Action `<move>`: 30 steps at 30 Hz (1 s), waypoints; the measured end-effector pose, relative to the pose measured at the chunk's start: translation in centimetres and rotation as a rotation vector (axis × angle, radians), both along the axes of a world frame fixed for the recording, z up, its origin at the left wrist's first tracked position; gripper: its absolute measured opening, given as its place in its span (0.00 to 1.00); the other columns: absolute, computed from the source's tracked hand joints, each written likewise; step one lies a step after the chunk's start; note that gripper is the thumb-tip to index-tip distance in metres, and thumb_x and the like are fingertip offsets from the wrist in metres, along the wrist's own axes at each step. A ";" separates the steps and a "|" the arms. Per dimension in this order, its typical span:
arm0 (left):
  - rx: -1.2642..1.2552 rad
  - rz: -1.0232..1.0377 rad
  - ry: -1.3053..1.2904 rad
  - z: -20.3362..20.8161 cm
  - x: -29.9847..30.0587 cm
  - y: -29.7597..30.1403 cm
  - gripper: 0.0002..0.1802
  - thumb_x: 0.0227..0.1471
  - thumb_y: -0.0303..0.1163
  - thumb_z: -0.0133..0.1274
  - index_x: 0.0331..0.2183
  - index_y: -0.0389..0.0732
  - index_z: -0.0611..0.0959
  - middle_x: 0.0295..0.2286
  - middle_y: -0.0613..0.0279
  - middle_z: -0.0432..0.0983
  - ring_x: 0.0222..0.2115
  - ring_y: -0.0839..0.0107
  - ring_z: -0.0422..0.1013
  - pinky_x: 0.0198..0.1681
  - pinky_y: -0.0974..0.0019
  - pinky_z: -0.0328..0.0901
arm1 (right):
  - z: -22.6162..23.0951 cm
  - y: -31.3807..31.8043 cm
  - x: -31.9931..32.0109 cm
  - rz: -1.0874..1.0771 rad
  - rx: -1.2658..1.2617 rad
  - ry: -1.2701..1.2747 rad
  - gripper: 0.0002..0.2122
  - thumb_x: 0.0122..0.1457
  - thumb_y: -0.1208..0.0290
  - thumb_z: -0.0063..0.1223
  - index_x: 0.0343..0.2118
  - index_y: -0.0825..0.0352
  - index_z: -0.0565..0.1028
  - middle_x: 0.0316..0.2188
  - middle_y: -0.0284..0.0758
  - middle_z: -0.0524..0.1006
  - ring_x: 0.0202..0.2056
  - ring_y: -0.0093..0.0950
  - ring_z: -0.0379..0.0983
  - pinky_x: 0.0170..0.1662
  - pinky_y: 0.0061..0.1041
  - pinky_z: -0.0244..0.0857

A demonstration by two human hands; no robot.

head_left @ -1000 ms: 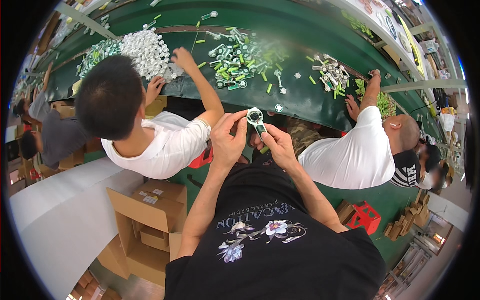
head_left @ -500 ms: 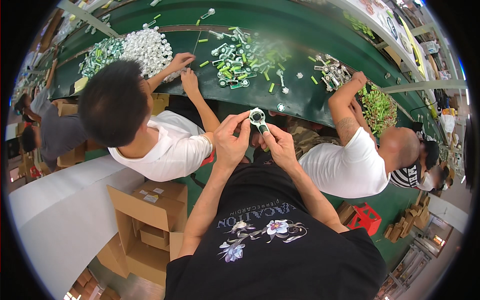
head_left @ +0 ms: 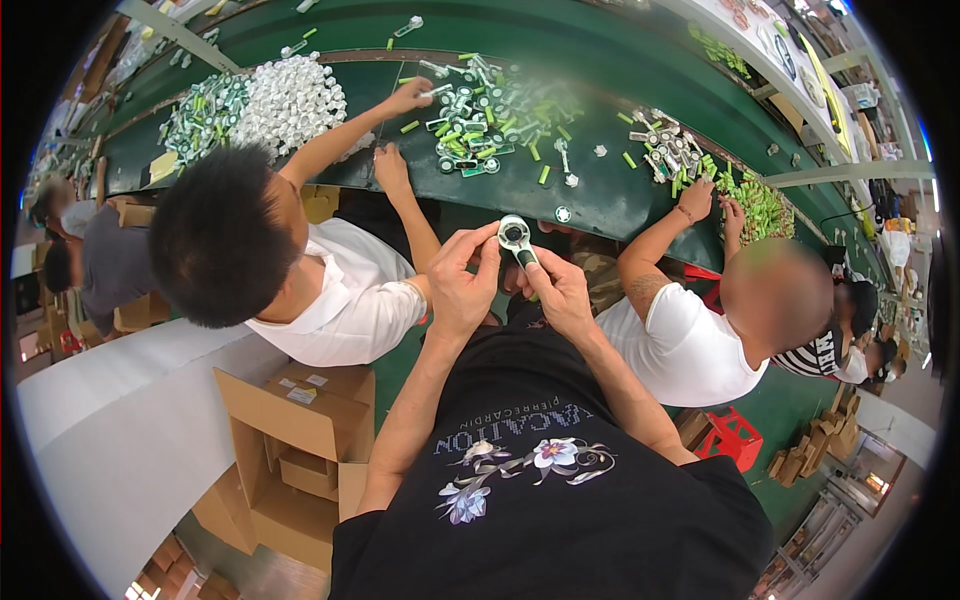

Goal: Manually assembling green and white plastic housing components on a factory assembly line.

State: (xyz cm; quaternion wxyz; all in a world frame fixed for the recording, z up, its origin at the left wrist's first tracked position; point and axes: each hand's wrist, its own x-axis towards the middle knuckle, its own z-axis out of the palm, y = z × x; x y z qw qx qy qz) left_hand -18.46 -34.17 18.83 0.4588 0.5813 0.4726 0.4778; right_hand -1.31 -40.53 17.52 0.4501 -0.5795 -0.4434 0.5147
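Close in front of my body, both hands hold one small hand tool with a round white head (head_left: 514, 232), a dark disc at its centre and a dark green and white handle. My left hand (head_left: 463, 280) pinches the left edge of the head between thumb and fingers. Lower on the right, my right hand (head_left: 562, 296) is closed around the handle, hiding its end. Just beyond my hands, a white star-shaped cap (head_left: 563, 214) lies near the edge of the green worktable (head_left: 400, 180).
A heap of white caps (head_left: 290, 100) and a pile of green and white tools (head_left: 470, 130) lie on the table. Co-workers in white shirts sit left (head_left: 335, 290) and right (head_left: 690, 350) of me. An opened cardboard box (head_left: 280, 415) stands lower left, a red crate (head_left: 735, 440) lower right.
The left co-worker's hand has reached farther right, to the tool pile. The right co-worker has shifted left, hands now at the green pieces. My hands and the tool barely move.
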 end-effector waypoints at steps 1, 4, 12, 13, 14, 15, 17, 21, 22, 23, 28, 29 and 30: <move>-0.001 0.000 0.000 0.1 0.0 0.0 0.11 0.66 0.22 0.61 0.48 0.33 0.90 0.35 0.58 0.86 0.31 0.72 0.82 0.34 0.68 0.76 | 0.0 0.0 0.1 0.006 0.002 -0.015 0.16 0.76 0.71 0.51 0.60 0.71 0.80 0.31 0.29 0.81 0.30 0.18 0.74 0.35 0.22 0.71; -0.001 -0.003 -0.007 0.2 0.1 -0.1 0.11 0.66 0.22 0.61 0.48 0.33 0.90 0.35 0.58 0.86 0.31 0.72 0.82 0.34 0.68 0.75 | 0.0 0.0 0.2 0.014 0.024 0.012 0.16 0.75 0.71 0.51 0.61 0.70 0.80 0.31 0.30 0.81 0.30 0.19 0.75 0.35 0.23 0.72; -0.010 -0.012 0.008 0.2 0.0 -0.4 0.11 0.69 0.22 0.59 0.50 0.32 0.90 0.36 0.61 0.85 0.32 0.77 0.82 0.36 0.72 0.78 | 0.6 -0.2 0.1 0.001 -0.001 -0.034 0.16 0.75 0.71 0.52 0.60 0.70 0.81 0.31 0.31 0.81 0.30 0.19 0.75 0.36 0.23 0.72; -0.010 -0.012 0.008 0.1 0.0 -0.4 0.11 0.69 0.22 0.59 0.50 0.32 0.90 0.36 0.61 0.85 0.32 0.77 0.82 0.36 0.72 0.78 | 0.7 -0.2 0.0 -0.006 -0.014 -0.033 0.16 0.75 0.71 0.52 0.60 0.70 0.81 0.31 0.31 0.81 0.30 0.18 0.75 0.36 0.23 0.73; -0.012 -0.011 0.004 0.0 0.1 -0.4 0.11 0.69 0.22 0.59 0.50 0.32 0.90 0.36 0.61 0.85 0.32 0.77 0.82 0.36 0.72 0.78 | 0.8 -0.2 0.1 -0.006 -0.014 -0.033 0.16 0.75 0.71 0.52 0.60 0.70 0.81 0.31 0.31 0.81 0.30 0.18 0.75 0.36 0.23 0.73; -0.013 -0.009 0.000 -0.1 0.1 -0.4 0.12 0.69 0.22 0.59 0.50 0.32 0.90 0.36 0.61 0.85 0.32 0.77 0.82 0.36 0.72 0.78 | 0.8 -0.2 0.1 0.002 -0.013 -0.037 0.16 0.75 0.71 0.52 0.59 0.70 0.81 0.31 0.31 0.81 0.31 0.18 0.76 0.36 0.23 0.73; -0.013 -0.008 0.006 -0.2 0.0 -0.5 0.12 0.69 0.22 0.59 0.50 0.32 0.90 0.36 0.61 0.85 0.32 0.77 0.82 0.36 0.72 0.78 | 0.8 -0.1 0.1 0.010 -0.013 -0.040 0.16 0.75 0.71 0.52 0.59 0.70 0.81 0.31 0.31 0.81 0.31 0.18 0.76 0.36 0.23 0.73; -0.021 -0.011 0.025 0.0 0.0 -0.5 0.12 0.69 0.22 0.59 0.51 0.33 0.90 0.35 0.61 0.85 0.31 0.77 0.82 0.36 0.72 0.78 | 0.7 -0.1 0.3 0.010 -0.004 -0.031 0.16 0.75 0.70 0.53 0.59 0.71 0.81 0.31 0.31 0.81 0.31 0.19 0.76 0.36 0.23 0.73; -0.022 -0.010 0.026 0.0 0.1 -0.5 0.12 0.69 0.22 0.59 0.51 0.33 0.90 0.35 0.61 0.85 0.31 0.77 0.82 0.36 0.72 0.78 | 0.6 -0.1 0.3 0.014 -0.007 -0.032 0.16 0.75 0.70 0.53 0.59 0.71 0.81 0.31 0.31 0.81 0.31 0.19 0.76 0.36 0.23 0.73; -0.024 -0.007 0.016 0.0 0.1 -0.5 0.12 0.69 0.22 0.59 0.51 0.33 0.90 0.35 0.61 0.86 0.31 0.77 0.82 0.36 0.72 0.78 | 0.4 -0.1 0.4 0.015 -0.007 -0.031 0.16 0.75 0.70 0.53 0.59 0.71 0.81 0.31 0.31 0.81 0.31 0.19 0.76 0.36 0.23 0.73; -0.043 -0.025 0.012 -0.9 0.3 -0.5 0.14 0.70 0.25 0.59 0.53 0.33 0.88 0.35 0.61 0.87 0.31 0.77 0.82 0.36 0.72 0.77 | -0.2 -0.1 0.3 0.016 0.026 -0.024 0.16 0.74 0.70 0.54 0.60 0.71 0.80 0.36 0.34 0.83 0.33 0.22 0.79 0.38 0.26 0.74; -0.093 -0.031 -0.023 -1.1 0.4 -0.6 0.15 0.70 0.27 0.59 0.55 0.34 0.88 0.35 0.61 0.87 0.32 0.77 0.82 0.37 0.72 0.77 | -0.4 -0.1 0.2 0.014 0.025 -0.024 0.16 0.74 0.70 0.54 0.60 0.71 0.80 0.36 0.34 0.83 0.33 0.22 0.79 0.38 0.26 0.74; -0.144 -0.038 -0.059 -1.3 0.6 -0.6 0.16 0.71 0.28 0.59 0.56 0.34 0.87 0.35 0.61 0.87 0.32 0.77 0.82 0.37 0.72 0.77 | -0.7 0.1 0.2 0.017 0.078 -0.098 0.16 0.74 0.71 0.55 0.59 0.71 0.80 0.36 0.36 0.83 0.33 0.25 0.80 0.38 0.27 0.74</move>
